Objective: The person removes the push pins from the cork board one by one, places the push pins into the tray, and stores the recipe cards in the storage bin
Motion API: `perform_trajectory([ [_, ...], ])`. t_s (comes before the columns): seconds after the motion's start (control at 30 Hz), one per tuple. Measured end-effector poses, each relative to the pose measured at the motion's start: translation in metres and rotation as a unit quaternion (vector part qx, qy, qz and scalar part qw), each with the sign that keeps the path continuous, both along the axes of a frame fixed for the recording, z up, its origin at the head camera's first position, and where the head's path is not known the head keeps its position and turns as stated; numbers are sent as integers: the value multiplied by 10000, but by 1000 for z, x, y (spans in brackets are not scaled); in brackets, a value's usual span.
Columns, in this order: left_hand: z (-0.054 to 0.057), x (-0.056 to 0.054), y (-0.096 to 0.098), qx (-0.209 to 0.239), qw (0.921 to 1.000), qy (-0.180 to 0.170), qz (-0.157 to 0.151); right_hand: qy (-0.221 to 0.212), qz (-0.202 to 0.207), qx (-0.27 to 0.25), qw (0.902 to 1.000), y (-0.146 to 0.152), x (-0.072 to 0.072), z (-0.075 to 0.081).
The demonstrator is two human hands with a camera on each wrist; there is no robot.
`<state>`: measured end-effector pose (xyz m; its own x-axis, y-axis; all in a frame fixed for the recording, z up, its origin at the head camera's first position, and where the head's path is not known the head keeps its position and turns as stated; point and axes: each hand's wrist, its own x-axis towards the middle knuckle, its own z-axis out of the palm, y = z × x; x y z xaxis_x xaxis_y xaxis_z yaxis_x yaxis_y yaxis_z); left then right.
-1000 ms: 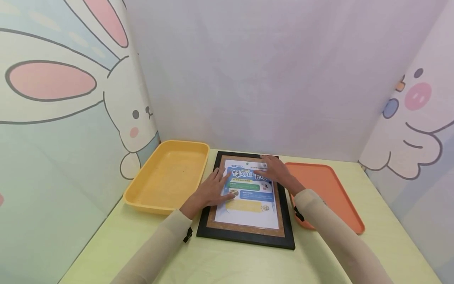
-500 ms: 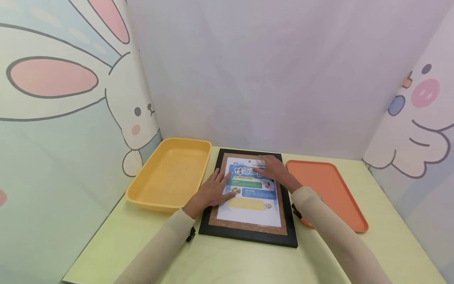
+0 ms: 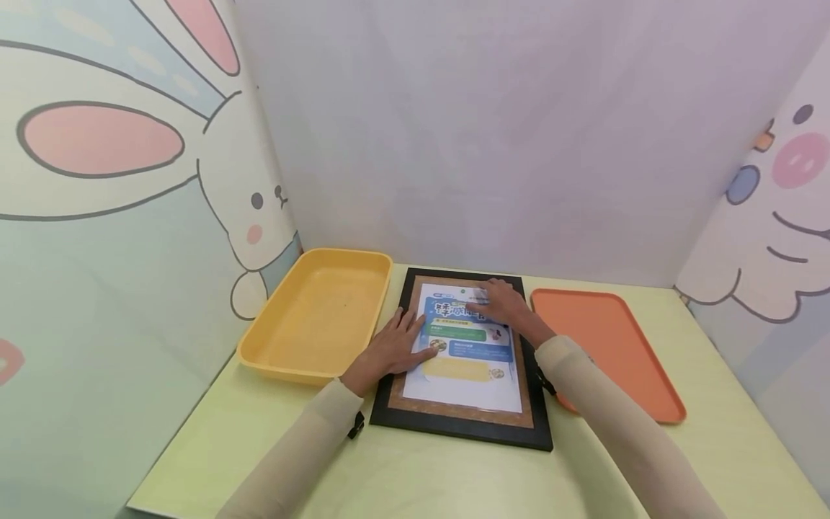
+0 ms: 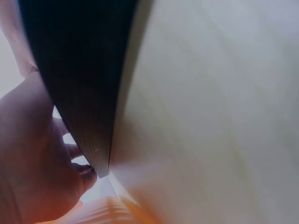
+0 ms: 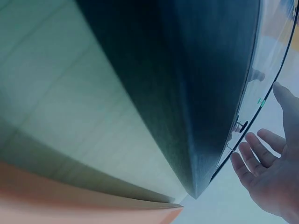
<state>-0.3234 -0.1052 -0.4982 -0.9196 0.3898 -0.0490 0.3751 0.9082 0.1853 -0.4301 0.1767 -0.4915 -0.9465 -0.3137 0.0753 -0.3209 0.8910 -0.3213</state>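
A sheet printed in blue, green and yellow (image 3: 468,393) lies on a cork board (image 3: 454,417) with a wide black frame (image 3: 460,430). My left hand (image 3: 393,342) rests, fingers spread, across the left side of the frame and the sheet's left edge. Over the sheet's upper right reaches my right hand (image 3: 506,306), its thumb pointing left across the heading. In the right wrist view its fingers are slightly bent, with nothing between them. A green pushpin (image 5: 261,101) and a black pushpin (image 5: 242,126) stand in the board near those fingers.
On the left, a yellow tray (image 3: 318,317) stands close beside the frame. An orange tray (image 3: 603,339) lies to the right, partly under the right forearm. The pale green table (image 3: 421,476) meets a curtain (image 3: 480,144) behind, with cartoon-printed walls at both sides.
The head view has shifted slightly, so the scene sits a little further right and higher. Both hands stay at nearly the same places over the board.
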Motion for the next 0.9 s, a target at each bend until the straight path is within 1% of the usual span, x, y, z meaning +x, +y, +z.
perform_trajectory([
  [0.13,0,0,0,-46,10000,-4,-17,-63,40,-42,10000,0,0,0],
  [0.3,-1,-1,-2,-41,10000,23,-21,-255,36,27,9997,-2,-4,0],
  [0.47,-2,0,-3,-50,10000,13,-6,-383,69,9,9992,-3,-7,3],
  [0.73,-1,-1,-2,-35,10000,-11,31,-447,276,49,9986,-3,-10,9],
  [0.9,-1,-1,-1,-88,9999,-48,96,-511,273,29,9983,-4,-15,10],
])
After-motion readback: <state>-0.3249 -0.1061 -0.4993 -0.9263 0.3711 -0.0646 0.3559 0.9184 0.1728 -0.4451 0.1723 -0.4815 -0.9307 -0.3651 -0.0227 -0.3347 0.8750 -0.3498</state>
